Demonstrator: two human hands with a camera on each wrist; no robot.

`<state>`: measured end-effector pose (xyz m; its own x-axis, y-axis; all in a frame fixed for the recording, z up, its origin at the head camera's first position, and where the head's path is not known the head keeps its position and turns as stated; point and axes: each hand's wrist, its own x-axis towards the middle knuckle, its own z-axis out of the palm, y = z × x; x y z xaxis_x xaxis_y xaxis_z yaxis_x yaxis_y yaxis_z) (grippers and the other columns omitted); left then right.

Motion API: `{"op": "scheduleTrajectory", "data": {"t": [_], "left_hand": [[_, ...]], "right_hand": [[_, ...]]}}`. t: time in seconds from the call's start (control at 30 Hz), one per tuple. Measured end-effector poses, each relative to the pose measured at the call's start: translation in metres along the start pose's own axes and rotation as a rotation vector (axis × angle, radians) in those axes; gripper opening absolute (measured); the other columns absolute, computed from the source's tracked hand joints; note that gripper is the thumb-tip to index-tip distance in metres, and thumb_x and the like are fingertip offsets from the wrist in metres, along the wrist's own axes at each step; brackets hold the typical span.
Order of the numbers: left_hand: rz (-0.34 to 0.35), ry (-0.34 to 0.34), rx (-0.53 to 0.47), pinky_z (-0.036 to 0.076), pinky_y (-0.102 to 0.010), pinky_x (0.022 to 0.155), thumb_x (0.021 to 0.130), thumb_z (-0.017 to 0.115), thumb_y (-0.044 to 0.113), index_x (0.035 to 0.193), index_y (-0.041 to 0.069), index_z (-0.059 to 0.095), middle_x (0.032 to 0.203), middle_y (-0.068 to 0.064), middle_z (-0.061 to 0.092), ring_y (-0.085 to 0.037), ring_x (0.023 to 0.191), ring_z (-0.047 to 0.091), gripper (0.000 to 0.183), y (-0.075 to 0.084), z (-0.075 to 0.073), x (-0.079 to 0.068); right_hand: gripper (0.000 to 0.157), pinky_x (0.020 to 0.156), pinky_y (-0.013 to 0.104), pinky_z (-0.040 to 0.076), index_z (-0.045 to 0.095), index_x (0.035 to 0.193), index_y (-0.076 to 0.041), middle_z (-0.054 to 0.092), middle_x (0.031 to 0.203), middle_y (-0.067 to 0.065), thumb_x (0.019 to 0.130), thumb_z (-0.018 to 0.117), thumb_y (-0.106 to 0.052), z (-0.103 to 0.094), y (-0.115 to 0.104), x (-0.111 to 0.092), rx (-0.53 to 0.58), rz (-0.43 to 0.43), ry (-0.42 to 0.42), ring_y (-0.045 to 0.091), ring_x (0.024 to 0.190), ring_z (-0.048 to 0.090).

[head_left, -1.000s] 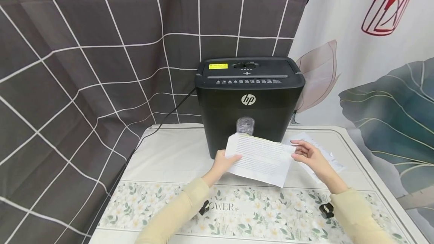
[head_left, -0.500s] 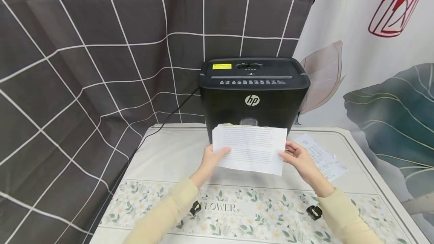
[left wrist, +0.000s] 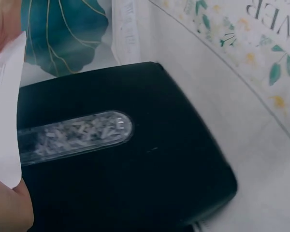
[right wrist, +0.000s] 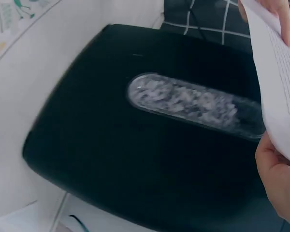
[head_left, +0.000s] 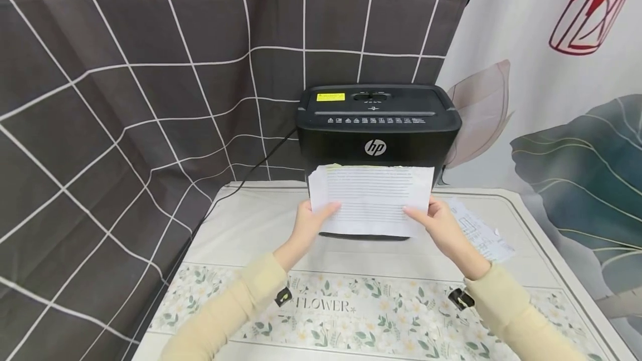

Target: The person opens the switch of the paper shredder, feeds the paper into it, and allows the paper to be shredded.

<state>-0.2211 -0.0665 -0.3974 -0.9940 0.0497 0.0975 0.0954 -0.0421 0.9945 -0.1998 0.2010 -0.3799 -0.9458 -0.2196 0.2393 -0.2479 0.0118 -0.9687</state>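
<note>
A printed sheet of paper (head_left: 371,199) with a ragged top edge is held up in front of the black HP paper shredder (head_left: 331,149). My left hand (head_left: 307,227) pinches its left edge, thumb on the printed face. At the opposite edge my right hand (head_left: 441,224) grips it the same way. The sheet's top lies below the HP logo in the head view. Both wrist views show the shredder's window (right wrist: 183,104) filled with paper shreds. In the left wrist view the sheet (left wrist: 5,116) appears at the left border, close in front of the shredder.
Another printed sheet (head_left: 481,238) lies on the table at the shredder's right, partly behind my right hand. A black cord (head_left: 241,185) runs left from the shredder. A gridded dark curtain (head_left: 200,27) hangs behind. The table (head_left: 241,227) has a floral strip across its front.
The right hand has shifted its grip, and the sheet has gone from tilted to level. Both hands have raised it against the shredder's front, now covering the window in the head view.
</note>
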Motion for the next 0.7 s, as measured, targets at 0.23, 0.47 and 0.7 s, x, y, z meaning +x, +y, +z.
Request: {"op": "scheduleTrajectory", "data": {"t": [0.23, 0.47, 0.7], "left_hand": [[0.026, -0.045, -0.008, 0.057, -0.026, 0.072, 0.083, 0.069, 0.010, 0.108, -0.002, 0.064, 0.097, -0.012, 0.072, -0.008, 0.076, 0.069, 0.028, 0.022, 0.002, 0.004], [0.121, -0.123, 0.026, 0.057, -0.024, 0.064, 0.083, 0.068, 0.003, 0.105, -0.009, 0.065, 0.097, -0.021, 0.070, -0.005, 0.070, 0.068, 0.025, 0.051, -0.006, 0.011], [0.245, -0.177, 0.096, 0.056, -0.023, 0.063, 0.083, 0.068, 0.002, 0.101, -0.012, 0.066, 0.097, -0.027, 0.069, -0.004, 0.070, 0.068, 0.023, 0.087, -0.015, 0.024]], "right_hand": [[0.030, 0.068, 0.018, 0.056, 0.062, 0.103, -0.032, 0.069, 0.095, -0.021, 0.094, 0.055, -0.005, 0.000, -0.023, 0.003, -0.032, -0.018, 0.035, 0.000, 0.084, 0.068], [0.029, 0.068, 0.019, 0.056, 0.063, 0.104, -0.028, 0.070, 0.096, -0.019, 0.093, 0.056, -0.003, -0.006, -0.055, 0.012, -0.076, -0.084, 0.024, 0.001, 0.084, 0.068], [0.027, 0.068, 0.018, 0.056, 0.064, 0.108, -0.025, 0.070, 0.099, -0.018, 0.092, 0.058, -0.003, -0.015, -0.088, 0.023, -0.113, -0.111, -0.004, 0.001, 0.086, 0.068]]}}
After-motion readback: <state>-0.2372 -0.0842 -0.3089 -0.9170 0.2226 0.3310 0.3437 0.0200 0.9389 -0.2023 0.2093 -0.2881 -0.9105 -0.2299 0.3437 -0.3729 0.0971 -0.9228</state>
